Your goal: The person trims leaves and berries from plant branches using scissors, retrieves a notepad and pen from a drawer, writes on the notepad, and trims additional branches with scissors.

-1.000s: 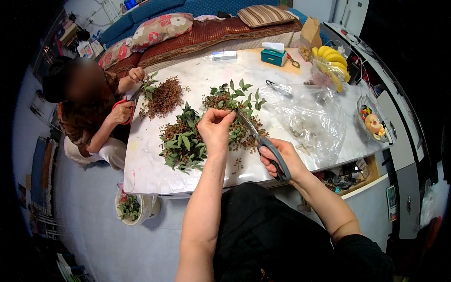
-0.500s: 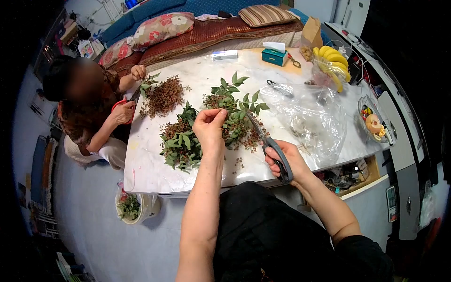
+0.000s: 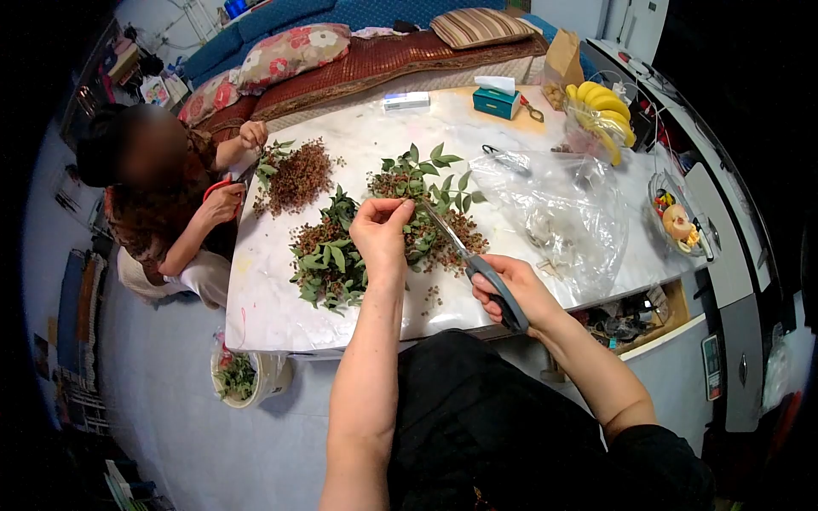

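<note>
My left hand (image 3: 381, 234) is closed in a pinch over the middle of the table, on what looks like a leafy sprig (image 3: 430, 162) with small brown-red berries. My fingers partly hide its stem. In my right hand (image 3: 524, 294) are dark grey-handled scissors (image 3: 492, 285), their blades pointing up and left to the left fingertips. The blades look nearly closed. Below and around the left hand lie a pile of green leafy sprigs (image 3: 324, 266) and berry clusters (image 3: 460, 243).
Across the left corner, another person (image 3: 158, 196) holds red-handled scissors (image 3: 223, 186) beside a berry heap (image 3: 294, 175). A clear plastic bag (image 3: 571, 213) lies at right, with bananas (image 3: 607, 106) and a tissue box (image 3: 497, 102) beyond. A bucket (image 3: 271, 379) of leaves stands on the floor.
The scissors in my right hand have swung slightly left, and their blades have come closer together at the left fingertips. The leafy sprig has shifted a little downward. The other person's scissors have moved slightly.
</note>
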{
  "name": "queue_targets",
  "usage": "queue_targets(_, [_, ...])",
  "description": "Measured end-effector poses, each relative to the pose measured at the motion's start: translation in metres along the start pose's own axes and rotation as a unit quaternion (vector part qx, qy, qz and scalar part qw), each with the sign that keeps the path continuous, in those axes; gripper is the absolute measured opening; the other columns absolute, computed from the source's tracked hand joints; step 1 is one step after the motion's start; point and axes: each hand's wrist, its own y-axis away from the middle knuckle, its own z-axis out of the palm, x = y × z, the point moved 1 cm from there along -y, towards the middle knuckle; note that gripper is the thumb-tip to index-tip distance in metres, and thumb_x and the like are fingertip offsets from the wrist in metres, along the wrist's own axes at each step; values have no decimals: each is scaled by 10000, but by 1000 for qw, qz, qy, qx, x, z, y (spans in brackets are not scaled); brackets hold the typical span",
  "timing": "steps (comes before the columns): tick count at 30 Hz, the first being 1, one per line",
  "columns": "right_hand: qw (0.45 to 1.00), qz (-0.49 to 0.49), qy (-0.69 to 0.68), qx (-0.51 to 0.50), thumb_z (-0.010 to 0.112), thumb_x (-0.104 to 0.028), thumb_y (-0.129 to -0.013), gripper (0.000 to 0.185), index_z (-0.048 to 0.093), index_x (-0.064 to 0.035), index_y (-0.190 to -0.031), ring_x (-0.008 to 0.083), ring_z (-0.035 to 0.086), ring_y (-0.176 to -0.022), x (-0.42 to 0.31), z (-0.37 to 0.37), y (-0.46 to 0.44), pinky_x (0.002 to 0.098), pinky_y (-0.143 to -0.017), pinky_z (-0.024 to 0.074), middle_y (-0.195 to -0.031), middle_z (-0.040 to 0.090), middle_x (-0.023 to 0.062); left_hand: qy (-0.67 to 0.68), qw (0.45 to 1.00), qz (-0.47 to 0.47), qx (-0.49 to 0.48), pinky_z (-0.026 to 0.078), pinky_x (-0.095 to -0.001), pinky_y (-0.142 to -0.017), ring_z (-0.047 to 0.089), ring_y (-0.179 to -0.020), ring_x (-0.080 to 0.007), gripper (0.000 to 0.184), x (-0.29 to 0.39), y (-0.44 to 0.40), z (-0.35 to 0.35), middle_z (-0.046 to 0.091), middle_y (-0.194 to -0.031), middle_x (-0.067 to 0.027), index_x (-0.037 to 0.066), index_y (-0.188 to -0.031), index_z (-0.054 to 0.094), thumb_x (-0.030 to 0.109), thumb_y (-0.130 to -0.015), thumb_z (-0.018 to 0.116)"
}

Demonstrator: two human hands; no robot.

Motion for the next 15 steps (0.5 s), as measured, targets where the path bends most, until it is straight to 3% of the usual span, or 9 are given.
queue_targets(5, [998, 33, -53, -13, 591, -161, -898, 174, 526, -43, -1008, 46, 453, -473, -4, 2, -1, 183, -394, 366, -672, 494, 1, 18, 999, -37, -25, 428, -197, -590, 543, -653, -84, 95, 1, 0, -1, 602, -738, -30, 12, -799, 612, -7, -770, 700])
queue_targets(15, [996, 39, -73, -12, 584, -163, -902, 143, 529, -50, -972, 50, 452, -462, -6, 0, 1, 195, -387, 365, -668, 508, 4, 146, 973, -173, -46, 523, -258, -682, 614, -728, -151, 91, -13, -5, -2, 616, -817, -64, 25, -845, 588, 1, -815, 670])
